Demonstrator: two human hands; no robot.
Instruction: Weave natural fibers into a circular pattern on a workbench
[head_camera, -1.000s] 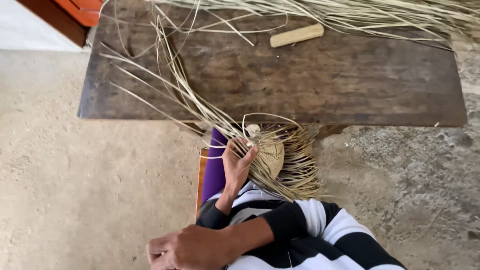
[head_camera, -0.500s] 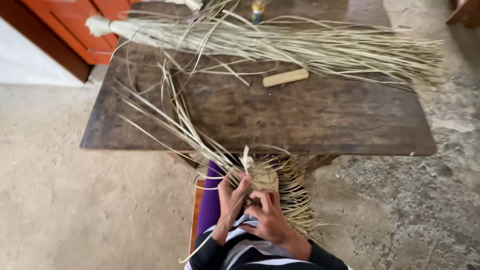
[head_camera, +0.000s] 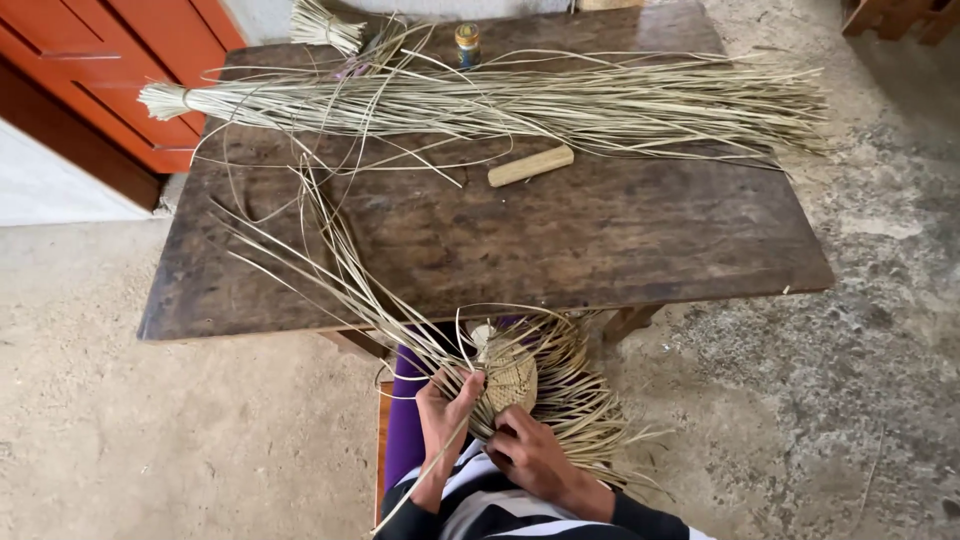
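Observation:
A small woven straw piece (head_camera: 508, 375) sits in my lap below the table's near edge, with loose pale strands (head_camera: 330, 250) fanning out of it up over the table and down to the right. My left hand (head_camera: 445, 410) grips the strands at its left side. My right hand (head_camera: 530, 455) presses on its lower edge, fingers closed on the weave. Both sleeves are striped black and white.
A dark wooden table (head_camera: 640, 240) stands in front. On it lie a long bundle of straw (head_camera: 520, 100), a short wooden stick (head_camera: 530, 166) and a small bottle (head_camera: 467, 43). An orange door (head_camera: 120, 70) is at the far left. The floor is rough concrete.
My right hand rose from my lap to the woven piece a second ago. The view has since tilted up, showing more of the table and the straw bundle.

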